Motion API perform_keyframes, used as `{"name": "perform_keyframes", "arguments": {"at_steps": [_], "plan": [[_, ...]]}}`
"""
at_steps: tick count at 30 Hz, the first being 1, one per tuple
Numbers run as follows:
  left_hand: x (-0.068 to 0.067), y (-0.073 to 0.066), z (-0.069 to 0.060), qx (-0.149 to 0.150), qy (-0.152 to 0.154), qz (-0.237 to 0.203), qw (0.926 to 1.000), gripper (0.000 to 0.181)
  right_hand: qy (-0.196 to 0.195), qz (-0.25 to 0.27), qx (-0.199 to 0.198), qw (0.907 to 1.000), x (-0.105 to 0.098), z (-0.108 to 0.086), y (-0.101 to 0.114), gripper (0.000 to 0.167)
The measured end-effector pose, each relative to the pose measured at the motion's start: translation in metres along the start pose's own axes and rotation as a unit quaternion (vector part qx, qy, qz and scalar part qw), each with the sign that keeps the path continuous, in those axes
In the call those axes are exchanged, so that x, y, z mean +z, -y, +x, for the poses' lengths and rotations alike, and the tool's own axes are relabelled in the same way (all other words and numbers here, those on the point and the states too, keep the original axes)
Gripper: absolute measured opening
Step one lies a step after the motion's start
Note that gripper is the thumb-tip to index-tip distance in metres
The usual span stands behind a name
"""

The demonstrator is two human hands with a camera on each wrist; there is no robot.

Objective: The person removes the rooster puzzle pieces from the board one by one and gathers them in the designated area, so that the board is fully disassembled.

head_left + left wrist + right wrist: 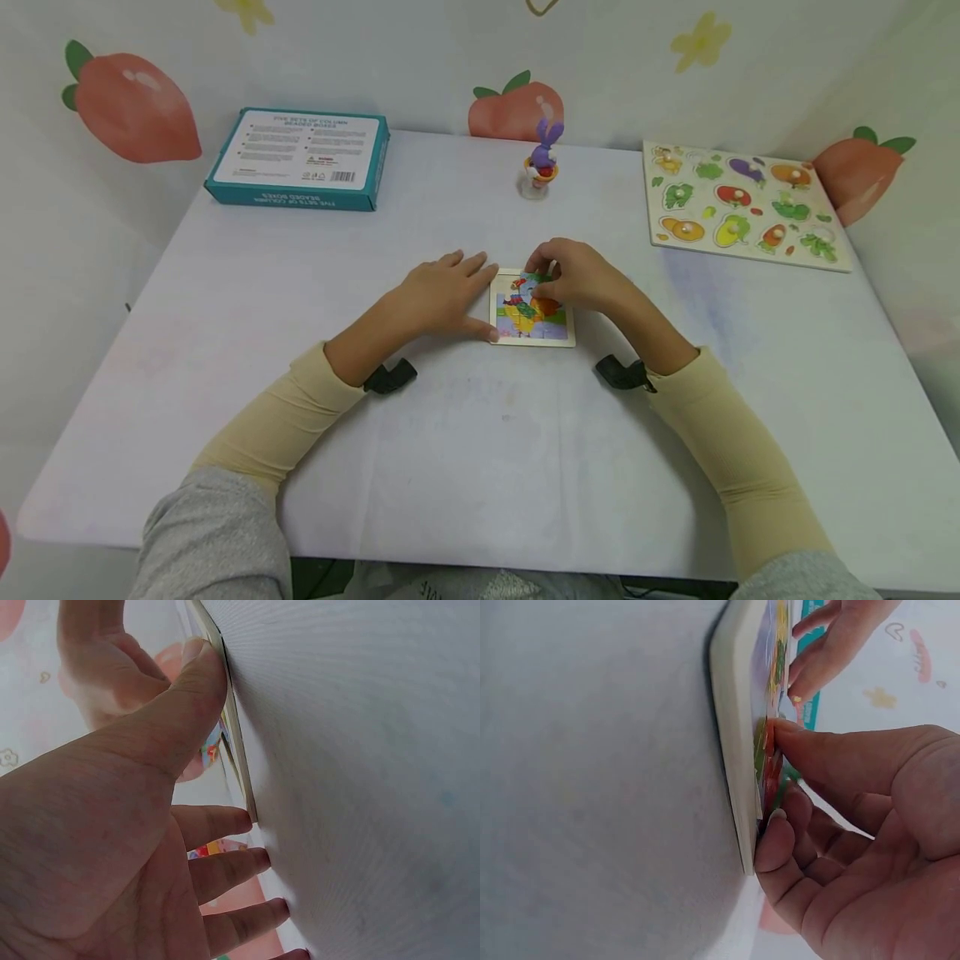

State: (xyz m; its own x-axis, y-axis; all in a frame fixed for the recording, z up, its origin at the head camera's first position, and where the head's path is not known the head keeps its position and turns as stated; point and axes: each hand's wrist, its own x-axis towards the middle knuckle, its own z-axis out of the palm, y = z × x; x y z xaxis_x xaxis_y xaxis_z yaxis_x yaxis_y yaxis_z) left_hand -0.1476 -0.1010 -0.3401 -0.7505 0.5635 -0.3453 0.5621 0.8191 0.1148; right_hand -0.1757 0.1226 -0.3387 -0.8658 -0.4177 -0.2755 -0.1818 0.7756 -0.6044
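1. Head view: your puzzle (pixel 525 319) lies flat on the desk (pixel 465 475).
2. Your left hand (pixel 442 293), fingers spread, touches its frame (pixel 536 342); your right hand (pixel 581 273), fingers curled, pinches a piece (pixel 529 282).
3. Likely light and stiff; hold pieces by edges.

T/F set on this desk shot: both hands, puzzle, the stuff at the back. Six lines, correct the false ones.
1. The left hand touches the framed puzzle. True.
2. The teal box lies toward the back, on the person's left. True.
3. The right hand grips the teal box. False: its thumb and fingers are at the framed puzzle.
4. The purple figurine stands, from left to right, between the teal box and the vegetable board. True.
5. The left hand is clenched in a fist. False: its fingers are extended.
6. The vegetable board lies nearer the person than the framed puzzle. False: it lies farther back, on the right.
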Motion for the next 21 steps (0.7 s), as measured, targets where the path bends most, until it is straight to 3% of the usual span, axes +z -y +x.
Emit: {"name": "perform_keyframes", "arguments": {"at_steps": [14, 21], "plan": [[-0.0006, 0.0003, -0.0001, 0.001, 0.004, -0.004, 1.0000, 0.105, 0.002, 0.039, -0.024, 0.9989, -0.0007, -0.0055, -0.0011, 0.012], [-0.0004, 0.0001, 0.0000, 0.000, 0.005, -0.002, 1.0000, 0.104, -0.017, 0.070, -0.027, 0.9971, -0.0049, -0.0076, -0.0048, 0.019]]}}
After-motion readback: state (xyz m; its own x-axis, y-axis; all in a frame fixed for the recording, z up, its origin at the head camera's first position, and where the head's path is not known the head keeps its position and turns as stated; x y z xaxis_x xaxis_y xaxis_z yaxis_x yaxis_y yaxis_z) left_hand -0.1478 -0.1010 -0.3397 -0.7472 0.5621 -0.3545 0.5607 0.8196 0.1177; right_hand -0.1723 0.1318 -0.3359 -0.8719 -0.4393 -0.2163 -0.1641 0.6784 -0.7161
